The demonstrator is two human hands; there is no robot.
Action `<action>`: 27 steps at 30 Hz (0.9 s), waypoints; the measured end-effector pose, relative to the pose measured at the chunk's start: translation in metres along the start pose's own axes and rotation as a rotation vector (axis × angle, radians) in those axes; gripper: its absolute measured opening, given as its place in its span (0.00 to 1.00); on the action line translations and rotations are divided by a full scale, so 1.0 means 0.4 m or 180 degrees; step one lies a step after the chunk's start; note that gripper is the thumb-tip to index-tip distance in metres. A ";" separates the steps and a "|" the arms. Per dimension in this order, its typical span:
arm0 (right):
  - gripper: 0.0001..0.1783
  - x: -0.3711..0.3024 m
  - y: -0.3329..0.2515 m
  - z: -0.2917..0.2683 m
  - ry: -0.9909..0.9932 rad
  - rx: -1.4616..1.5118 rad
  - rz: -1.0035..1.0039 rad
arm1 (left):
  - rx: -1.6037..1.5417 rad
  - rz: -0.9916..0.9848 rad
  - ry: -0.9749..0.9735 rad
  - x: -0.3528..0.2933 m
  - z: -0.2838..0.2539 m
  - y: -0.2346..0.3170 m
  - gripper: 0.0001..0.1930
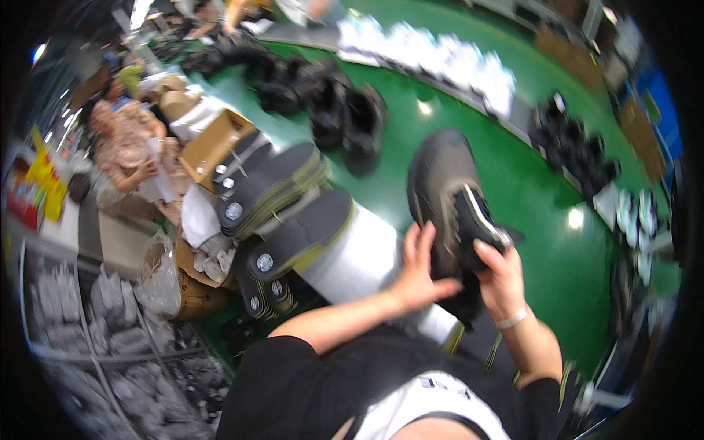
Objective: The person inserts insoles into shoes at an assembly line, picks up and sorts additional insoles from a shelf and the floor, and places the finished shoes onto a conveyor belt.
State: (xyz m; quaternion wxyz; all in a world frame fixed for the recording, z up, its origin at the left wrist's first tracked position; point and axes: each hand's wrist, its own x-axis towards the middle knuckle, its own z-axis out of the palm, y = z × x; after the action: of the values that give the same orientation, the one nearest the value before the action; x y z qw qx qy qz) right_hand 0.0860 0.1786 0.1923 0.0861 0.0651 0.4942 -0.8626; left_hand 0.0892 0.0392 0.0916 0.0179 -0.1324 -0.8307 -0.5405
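Observation:
A brown and black lace-up boot is held over the green floor, toe pointing away from me. My right hand grips its collar and tongue, thumb over the opening. On the boot's left side my left hand lies with fingers stretched and thumb apart, seemingly touching it near the heel. The heel is partly hidden by my hands. To the left, stacks of dark insoles with yellowish edges and round pale marks lie by a shiny metal surface. Another insole stack lies behind them.
An open cardboard box and a crumpled plastic bag are at left, near a seated person. Dark boots stand ahead. White-wrapped items line a long rack; black shoes are farther right. A wire rack holds grey bundles.

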 end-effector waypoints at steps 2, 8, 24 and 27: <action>0.20 0.007 0.086 0.037 0.0219 0.0178 0.0196 | -0.0055 -0.0408 -0.0098 -0.018 -0.049 -0.034 0.56; 0.15 -0.010 0.234 0.012 0.0572 0.0107 0.0517 | 0.0103 -0.0268 -0.0281 -0.073 -0.034 -0.173 0.37; 0.19 0.030 0.231 -0.122 0.0272 -0.3383 -0.1107 | -0.0319 0.0301 -0.0544 0.055 -0.067 -0.081 0.22; 0.13 0.078 0.233 -0.143 0.0298 -0.2336 -0.0564 | -0.0926 -0.0283 -0.0757 0.098 -0.068 -0.092 0.20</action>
State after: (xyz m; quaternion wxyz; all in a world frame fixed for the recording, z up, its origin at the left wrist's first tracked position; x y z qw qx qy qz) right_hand 0.0768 0.1792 0.0789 0.0061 0.0262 0.7774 -0.6284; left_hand 0.0395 0.0086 0.0769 -0.1237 -0.1597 -0.7451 -0.6357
